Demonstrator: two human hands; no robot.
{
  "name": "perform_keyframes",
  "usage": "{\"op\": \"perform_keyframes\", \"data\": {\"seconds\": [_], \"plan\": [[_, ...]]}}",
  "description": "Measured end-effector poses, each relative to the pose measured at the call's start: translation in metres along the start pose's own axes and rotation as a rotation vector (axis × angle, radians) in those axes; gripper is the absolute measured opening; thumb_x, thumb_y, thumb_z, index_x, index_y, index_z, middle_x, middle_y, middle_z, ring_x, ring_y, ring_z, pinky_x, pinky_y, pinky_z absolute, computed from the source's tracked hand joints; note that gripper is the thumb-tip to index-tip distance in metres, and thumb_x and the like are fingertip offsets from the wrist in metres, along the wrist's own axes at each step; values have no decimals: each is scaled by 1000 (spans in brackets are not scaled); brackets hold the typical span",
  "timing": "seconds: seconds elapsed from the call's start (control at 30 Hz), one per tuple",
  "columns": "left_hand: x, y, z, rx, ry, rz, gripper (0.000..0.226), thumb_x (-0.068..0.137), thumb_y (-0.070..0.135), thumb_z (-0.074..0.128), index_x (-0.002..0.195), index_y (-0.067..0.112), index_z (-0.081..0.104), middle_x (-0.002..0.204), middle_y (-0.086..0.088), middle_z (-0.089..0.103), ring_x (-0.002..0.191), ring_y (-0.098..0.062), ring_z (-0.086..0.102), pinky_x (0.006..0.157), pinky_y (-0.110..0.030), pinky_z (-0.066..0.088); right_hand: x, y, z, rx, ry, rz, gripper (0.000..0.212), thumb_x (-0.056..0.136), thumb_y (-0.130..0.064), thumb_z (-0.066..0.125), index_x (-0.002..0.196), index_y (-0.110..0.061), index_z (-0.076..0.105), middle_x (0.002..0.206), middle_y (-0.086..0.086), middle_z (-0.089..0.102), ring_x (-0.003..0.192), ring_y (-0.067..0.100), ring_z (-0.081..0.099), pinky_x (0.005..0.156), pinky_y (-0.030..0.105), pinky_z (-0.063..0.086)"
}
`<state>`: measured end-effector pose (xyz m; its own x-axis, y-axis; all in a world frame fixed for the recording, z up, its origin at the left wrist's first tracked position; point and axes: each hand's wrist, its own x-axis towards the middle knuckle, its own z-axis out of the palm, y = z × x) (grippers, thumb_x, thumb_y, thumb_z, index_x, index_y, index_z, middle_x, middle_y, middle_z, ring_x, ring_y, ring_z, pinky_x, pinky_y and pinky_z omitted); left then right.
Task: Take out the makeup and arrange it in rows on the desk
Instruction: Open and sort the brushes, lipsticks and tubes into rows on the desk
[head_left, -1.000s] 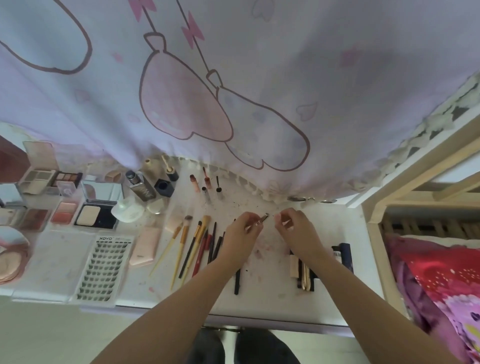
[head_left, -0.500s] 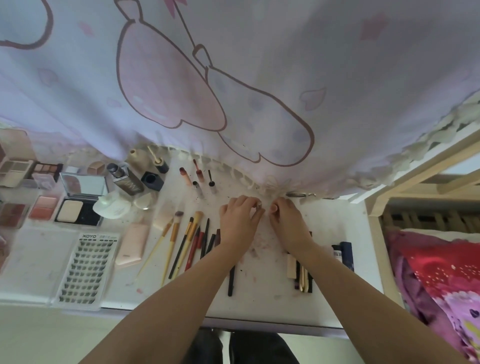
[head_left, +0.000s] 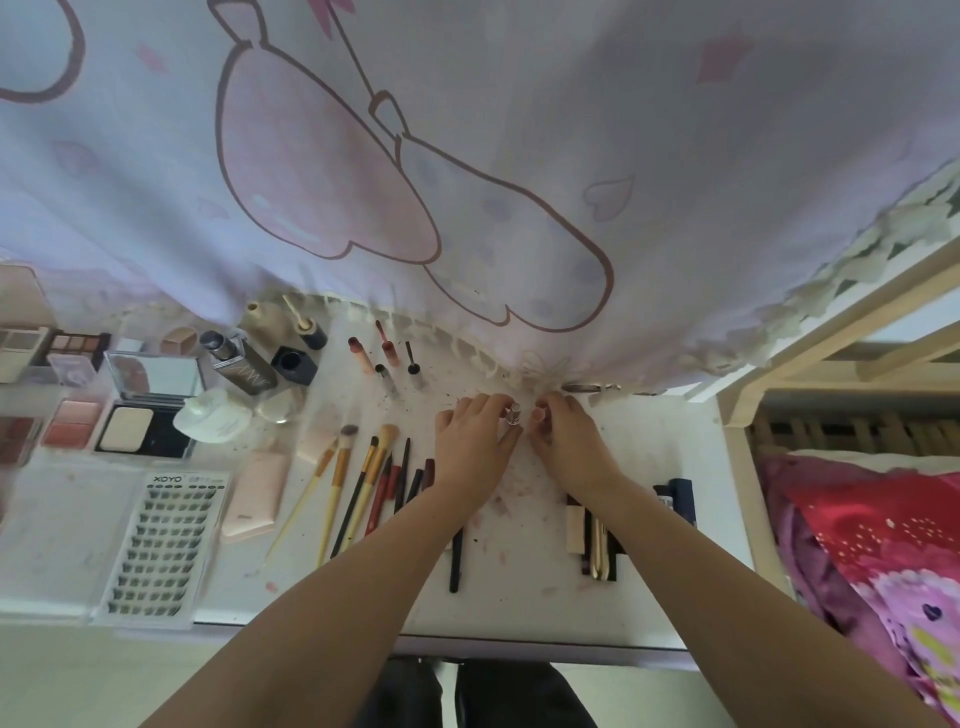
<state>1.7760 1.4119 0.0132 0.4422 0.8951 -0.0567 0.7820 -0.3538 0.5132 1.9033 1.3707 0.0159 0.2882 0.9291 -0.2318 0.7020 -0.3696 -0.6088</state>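
Both hands meet at the back middle of the white desk (head_left: 519, 597), just under the curtain hem. My left hand (head_left: 475, 441) pinches a small clear tube with a silvery cap (head_left: 514, 415), standing upright between the two hands. My right hand (head_left: 569, 441) curls beside it, its fingertips pinching something small that I cannot make out. Makeup brushes (head_left: 363, 478) lie in a fan left of my left wrist. Small lip tubes (head_left: 387, 351) stand in a row at the back. Pens and sticks (head_left: 597, 540) lie below my right forearm.
Palettes (head_left: 78, 343), a mirror compact (head_left: 148, 400), a lash tray (head_left: 161, 545), bottles (head_left: 244, 361) and a pink case (head_left: 254, 493) fill the desk's left side. A printed curtain (head_left: 467, 182) hangs over the back edge. A bed frame (head_left: 737, 415) with red bedding (head_left: 872, 545) stands at the right.
Both hands moved from the desk's middle up to the curtain hem. The slim tube, held tilted between them a second ago, now stands upright at my left fingertips.
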Motion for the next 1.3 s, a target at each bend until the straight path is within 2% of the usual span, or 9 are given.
{"op": "perform_keyframes", "data": {"seconds": [0.17,0.3,0.47,0.6,0.7,0.83,1.0,1.17,1.3], "plan": [[-4,-2,-7,16,-28,-28,39,93,36,51,130,23,46,121,5,54,115,-16,45,95,-30,28,-3,-1,-15,-2,-85,27,41,91,-12,53,131,-8,43,126,11,49,105,23,55,83,23,41],[-36,0,-15,-11,16,-98,25,94,33,48,116,20,48,105,7,50,102,-13,47,91,-28,30,-12,7,-40,-157,-207,109,33,90,-5,47,123,-8,54,121,10,58,108,22,55,88,23,42],[-75,38,11,151,-270,143,31,99,37,32,117,17,48,112,1,54,106,-18,48,97,-35,35,-25,6,-42,-264,-320,210,26,89,-1,49,112,-5,61,114,9,61,95,20,60,80,26,51],[-67,52,28,405,-378,69,45,98,43,29,120,10,51,118,-8,53,111,-26,45,97,-40,34,-29,5,-32,-312,-318,239,24,93,-8,45,108,2,61,109,18,62,97,30,59,79,32,47],[-62,52,27,418,-419,-9,44,96,40,31,121,11,53,120,-8,52,113,-25,43,96,-38,32,-32,1,-23,-364,-372,218,22,95,-14,44,102,-1,60,104,15,62,82,23,51,74,30,43],[-64,45,16,351,-359,-37,37,93,32,35,116,10,55,115,-6,53,110,-24,44,92,-35,34,-36,2,-11,-332,-356,202,41,90,-48,42,70,-14,51,70,0,55,75,22,55,76,32,45],[-78,19,-11,158,-255,145,44,97,38,20,109,12,53,97,-2,57,90,-17,52,76,-28,40,-44,-21,-40,-180,-402,237,48,94,-46,45,60,-12,43,58,2,44,55,17,43,57,29,35],[-77,11,-45,-224,-462,64,23,100,36,38,101,18,51,73,8,49,63,-8,45,55,-23,33,-59,-42,-58,217,-521,318,36,97,-41,43,75,-14,45,58,0,47,41,9,34,41,19,27],[-70,12,-71,-556,-625,-60,26,101,32,38,88,15,54,66,6,44,53,-7,39,54,-21,34,-70,-53,-58,486,-380,247,28,99,-30,44,77,-13,42,52,0,43,37,8,31,39,19,23]]}}
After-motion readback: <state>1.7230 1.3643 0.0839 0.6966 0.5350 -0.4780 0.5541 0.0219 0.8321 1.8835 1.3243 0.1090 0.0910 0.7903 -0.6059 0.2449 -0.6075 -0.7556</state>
